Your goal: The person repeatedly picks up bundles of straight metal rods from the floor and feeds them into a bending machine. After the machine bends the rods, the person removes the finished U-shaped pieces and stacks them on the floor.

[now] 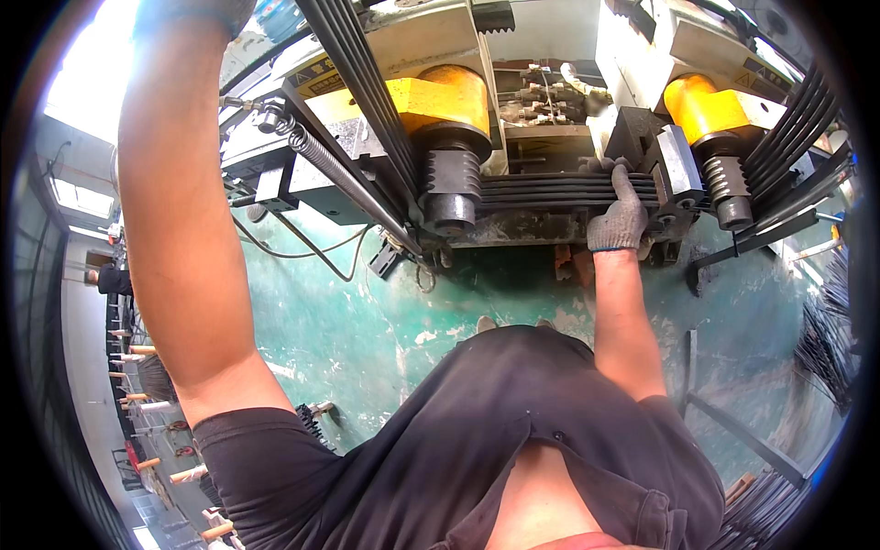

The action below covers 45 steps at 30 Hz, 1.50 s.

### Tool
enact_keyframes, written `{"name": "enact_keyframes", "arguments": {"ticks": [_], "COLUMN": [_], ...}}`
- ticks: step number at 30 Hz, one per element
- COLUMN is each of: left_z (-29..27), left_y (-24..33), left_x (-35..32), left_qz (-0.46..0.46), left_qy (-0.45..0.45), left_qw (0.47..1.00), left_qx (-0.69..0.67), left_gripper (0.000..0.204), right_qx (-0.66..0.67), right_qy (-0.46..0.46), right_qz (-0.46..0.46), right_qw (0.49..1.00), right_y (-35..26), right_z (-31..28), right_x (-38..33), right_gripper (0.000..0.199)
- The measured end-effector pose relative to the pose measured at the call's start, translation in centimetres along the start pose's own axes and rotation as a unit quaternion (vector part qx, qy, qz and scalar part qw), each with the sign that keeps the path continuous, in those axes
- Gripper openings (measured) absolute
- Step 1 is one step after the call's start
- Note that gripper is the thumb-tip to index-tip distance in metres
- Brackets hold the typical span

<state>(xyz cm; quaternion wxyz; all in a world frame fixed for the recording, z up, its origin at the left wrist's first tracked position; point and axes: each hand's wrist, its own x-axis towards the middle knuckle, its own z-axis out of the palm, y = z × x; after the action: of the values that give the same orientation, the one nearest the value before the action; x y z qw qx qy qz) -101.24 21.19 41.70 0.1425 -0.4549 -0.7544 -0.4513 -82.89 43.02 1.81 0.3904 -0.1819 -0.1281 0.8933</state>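
Note:
My right hand [620,220], in a grey knitted glove, is closed round a row of dark steel bars [541,194], its thumb raised along their near side. The bars run side by side between two ridged steel rollers, the left roller [451,188] and the right roller [727,188]. Past each roller they slant up and outward, as bent bars [362,87] on the left and more bent bars [799,128] on the right. Raised at the far left, my left hand [194,13] also wears a grey glove; the picture's edge cuts off its fingers.
Yellow bending arms [458,96] sit above the rollers on a pale machine. Beside the left one are a coil spring [316,151] and a loose cable [344,275]. A steel frame [733,422] and piled thin rods [830,339] lie at right on the worn green floor [367,339].

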Motion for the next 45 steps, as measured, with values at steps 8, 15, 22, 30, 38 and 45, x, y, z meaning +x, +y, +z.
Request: {"name": "enact_keyframes", "arguments": {"ticks": [8,15,22,30,38,45], "left_z": [0.5,-0.2,0.2,0.9,-0.7,-0.6], "left_y": [0.2,1.2,1.0,1.0,0.7,1.1], "left_x": [0.5,-0.2,-3.3,-7.7,-7.3,-8.1], "left_qz": [-0.016,-0.034,-0.060,-0.138,-0.161,-0.172], "left_qy": [0.014,0.046,0.098,0.102,0.046,0.068], "left_qw": [1.000,0.998,0.989,0.980,0.981,0.982], "left_qx": [-0.017,-0.038,-0.090,-0.101,-0.097,-0.047], "left_gripper": [0.030,0.028,0.026,0.026,0.028,0.023], "right_qx": [-0.027,-0.031,-0.016,-0.052,-0.084,-0.133], "right_qy": [-0.010,-0.006,-0.007,0.038,0.043,0.089], "right_qz": [-0.015,-0.009,0.003,0.032,0.047,0.070], "right_qw": [0.999,0.999,1.000,0.997,0.994,0.985], "right_y": [-0.1,0.0,-0.4,0.4,0.1,-0.1], "right_z": [-0.5,-0.2,-0.6,-4.8,-4.0,-4.1], "right_x": [0.3,-0.1,0.2,1.9,1.0,0.7], "right_gripper": [0.019,0.021,0.019,0.013,0.017,0.016]}}
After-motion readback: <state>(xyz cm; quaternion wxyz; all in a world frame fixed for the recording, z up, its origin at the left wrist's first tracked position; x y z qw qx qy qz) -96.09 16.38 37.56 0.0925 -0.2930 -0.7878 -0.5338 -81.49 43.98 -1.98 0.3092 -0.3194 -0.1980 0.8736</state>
